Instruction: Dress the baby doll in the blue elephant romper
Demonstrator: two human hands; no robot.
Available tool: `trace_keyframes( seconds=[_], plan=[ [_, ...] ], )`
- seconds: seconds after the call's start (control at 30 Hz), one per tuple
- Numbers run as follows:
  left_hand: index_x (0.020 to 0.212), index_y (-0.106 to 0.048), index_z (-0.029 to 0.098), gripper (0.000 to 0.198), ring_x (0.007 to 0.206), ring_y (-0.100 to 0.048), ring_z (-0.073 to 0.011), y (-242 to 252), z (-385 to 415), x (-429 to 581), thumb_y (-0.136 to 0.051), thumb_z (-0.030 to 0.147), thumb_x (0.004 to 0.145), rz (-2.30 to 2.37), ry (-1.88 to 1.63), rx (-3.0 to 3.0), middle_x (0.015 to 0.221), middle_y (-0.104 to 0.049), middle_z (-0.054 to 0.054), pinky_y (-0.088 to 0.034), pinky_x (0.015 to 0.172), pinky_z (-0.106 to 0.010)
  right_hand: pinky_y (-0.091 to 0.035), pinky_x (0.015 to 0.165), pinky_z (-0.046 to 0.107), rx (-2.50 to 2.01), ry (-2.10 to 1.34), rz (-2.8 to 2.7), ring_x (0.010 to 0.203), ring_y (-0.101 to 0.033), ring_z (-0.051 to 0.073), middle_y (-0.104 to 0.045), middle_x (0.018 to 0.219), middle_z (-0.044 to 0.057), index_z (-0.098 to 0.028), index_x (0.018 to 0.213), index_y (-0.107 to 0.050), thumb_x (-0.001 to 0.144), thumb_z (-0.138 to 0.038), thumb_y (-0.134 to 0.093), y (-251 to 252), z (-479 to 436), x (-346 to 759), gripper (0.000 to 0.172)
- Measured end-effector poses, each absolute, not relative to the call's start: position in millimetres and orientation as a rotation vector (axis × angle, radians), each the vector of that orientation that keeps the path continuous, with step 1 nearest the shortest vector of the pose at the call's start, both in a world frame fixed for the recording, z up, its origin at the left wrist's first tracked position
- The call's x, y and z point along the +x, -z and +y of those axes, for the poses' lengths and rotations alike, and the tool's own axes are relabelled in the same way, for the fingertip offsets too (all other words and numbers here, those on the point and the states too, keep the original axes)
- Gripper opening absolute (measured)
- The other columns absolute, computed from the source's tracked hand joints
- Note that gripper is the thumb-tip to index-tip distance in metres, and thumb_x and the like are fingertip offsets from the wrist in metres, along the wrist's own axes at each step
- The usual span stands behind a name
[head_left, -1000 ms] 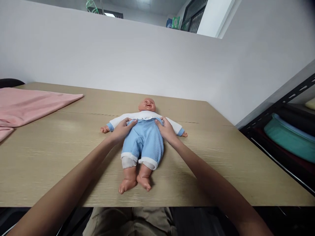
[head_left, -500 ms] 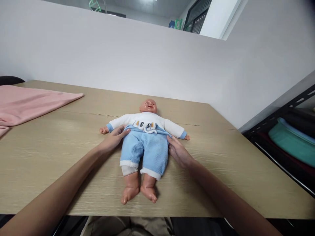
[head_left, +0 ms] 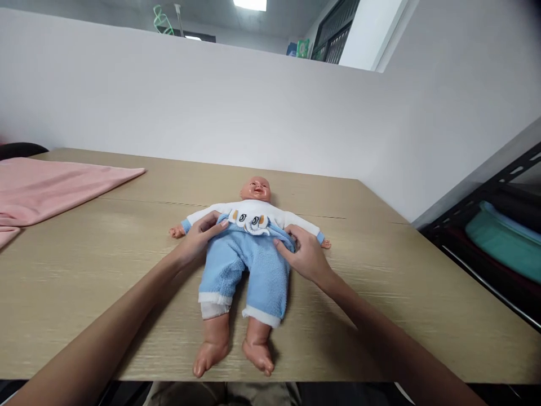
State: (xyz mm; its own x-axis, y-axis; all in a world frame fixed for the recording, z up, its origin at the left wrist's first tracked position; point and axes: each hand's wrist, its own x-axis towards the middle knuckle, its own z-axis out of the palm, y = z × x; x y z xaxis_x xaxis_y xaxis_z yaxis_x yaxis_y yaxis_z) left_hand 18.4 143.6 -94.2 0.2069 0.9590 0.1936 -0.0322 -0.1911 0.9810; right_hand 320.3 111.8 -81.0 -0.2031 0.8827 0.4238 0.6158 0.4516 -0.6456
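A baby doll [head_left: 256,190] lies on its back on the table, head away from me and bare feet near the front edge. It wears a white top [head_left: 266,211] with blue cuffs and an animal face on the belly, and fuzzy blue pants [head_left: 253,265] with white hems. My left hand [head_left: 205,234] pinches the clothing at the waist on the left side, thumb on top. On the right side, my right hand [head_left: 302,248] grips the waist cloth between thumb and fingers. A white lining shows below the left pant hem.
A pink cloth [head_left: 63,186] lies on the table [head_left: 372,316] at the left. Behind the table stands a white partition [head_left: 190,107]. At the right, a black metal rack [head_left: 499,183] holds folded green cloth [head_left: 502,242]. A dark chair top [head_left: 21,150] shows at far left.
My right hand has moved up and inward, its thumb now over the waist cloth. The doll's legs lie further apart and nearer the table's front edge. The view has tilted up slightly.
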Motion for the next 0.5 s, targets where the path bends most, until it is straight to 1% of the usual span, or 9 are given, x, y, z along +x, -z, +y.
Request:
trace_keyframes(
  seconds=[0.07, 0.1, 0.17, 0.23, 0.3, 0.33, 0.4, 0.47, 0.5],
  plan=[
    [0.095, -0.066, 0.021, 0.036, 0.086, -0.056, -0.0162, 87.2, 147.2, 24.0, -0.080, 0.054, 0.092, 0.980, -1.227, 1.593, 0.095, -0.062, 0.001, -0.044, 0.077, -0.025, -0.043, 0.078, 0.034, -1.245, -0.271, -2.002, 0.077, -0.057, 0.020, -0.064, 0.082, 0.001, -0.023, 0.088, -0.062, 0.094, -0.037, -0.069, 69.6, 114.6, 316.0, 0.016],
    [0.095, -0.065, 0.022, 0.036, 0.084, -0.054, -0.0149, 84.5, 150.0, 27.0, -0.078, 0.055, 0.094, 0.996, -1.238, 1.649, 0.095, -0.060, 0.001, -0.042, 0.075, -0.025, -0.043, 0.077, 0.034, -1.226, -0.283, -2.008, 0.077, -0.057, 0.020, -0.064, 0.083, 0.000, -0.024, 0.089, -0.061, 0.095, -0.036, -0.067, 66.0, 118.9, 313.6, 0.015],
    [0.094, -0.060, 0.022, 0.038, 0.077, -0.050, -0.0131, 81.8, 157.0, 32.1, -0.073, 0.058, 0.097, 1.031, -1.251, 1.687, 0.089, -0.055, 0.003, -0.039, 0.069, -0.023, -0.041, 0.071, 0.032, -1.209, -0.438, -1.947, 0.074, -0.055, 0.018, -0.062, 0.080, -0.002, -0.025, 0.093, -0.059, 0.099, -0.041, -0.062, 64.0, 132.4, 309.2, 0.017],
    [0.096, -0.058, 0.023, 0.043, 0.069, -0.046, -0.0125, 82.9, 164.3, 34.1, -0.069, 0.064, 0.097, 1.074, -1.247, 1.586, 0.080, -0.052, 0.005, -0.034, 0.062, -0.023, -0.038, 0.063, 0.030, -1.231, -0.683, -1.832, 0.066, -0.050, 0.017, -0.057, 0.073, -0.005, -0.027, 0.098, -0.056, 0.101, -0.052, -0.058, 68.9, 148.8, 306.8, 0.026],
    [0.100, -0.060, 0.023, 0.048, 0.068, -0.047, -0.0133, 87.1, 169.7, 31.5, -0.069, 0.070, 0.095, 1.095, -1.151, 1.476, 0.079, -0.055, 0.005, -0.035, 0.061, -0.024, -0.036, 0.059, 0.029, -1.264, -0.856, -1.745, 0.063, -0.048, 0.017, -0.055, 0.071, -0.006, -0.027, 0.100, -0.056, 0.099, -0.061, -0.059, 78.2, 161.7, 307.1, 0.034],
    [0.100, -0.062, 0.021, 0.051, 0.070, -0.050, -0.0144, 90.0, 171.3, 28.4, -0.069, 0.072, 0.093, 1.097, -1.077, 1.457, 0.082, -0.058, 0.003, -0.037, 0.063, -0.025, -0.038, 0.061, 0.029, -1.277, -0.893, -1.735, 0.065, -0.050, 0.017, -0.057, 0.073, -0.005, -0.026, 0.097, -0.057, 0.097, -0.063, -0.062, 83.6, 165.2, 308.6, 0.036],
    [0.093, -0.066, 0.019, 0.053, 0.076, -0.054, -0.0174, 96.5, 172.1, 19.1, -0.068, 0.072, 0.093, 1.107, -0.945, 1.511, 0.085, -0.063, 0.000, -0.040, 0.068, -0.028, -0.044, 0.071, 0.031, -1.286, -0.907, -1.752, 0.077, -0.057, 0.019, -0.064, 0.082, -0.001, -0.024, 0.093, -0.062, 0.095, -0.062, -0.065, 94.4, 164.8, 314.4, 0.039],
    [0.087, -0.069, 0.020, 0.051, 0.082, -0.058, -0.0215, 103.4, 170.7, 8.0, -0.068, 0.071, 0.093, 1.129, -0.871, 1.611, 0.088, -0.066, -0.002, -0.043, 0.076, -0.031, -0.047, 0.081, 0.034, -1.294, -0.921, -1.749, 0.087, -0.061, 0.022, -0.068, 0.090, 0.002, -0.022, 0.091, -0.066, 0.095, -0.061, -0.066, 104.8, 155.7, 323.6, 0.039],
    [0.089, -0.071, 0.021, 0.048, 0.090, -0.060, -0.0246, 106.8, 169.5, 3.0, -0.070, 0.069, 0.092, 1.159, -0.873, 1.632, 0.092, -0.069, -0.003, -0.045, 0.082, -0.032, -0.048, 0.083, 0.035, -1.311, -0.942, -1.724, 0.089, -0.062, 0.023, -0.069, 0.090, 0.002, -0.022, 0.091, -0.067, 0.095, -0.061, -0.066, 109.6, 149.3, 328.9, 0.039]
  ],
)
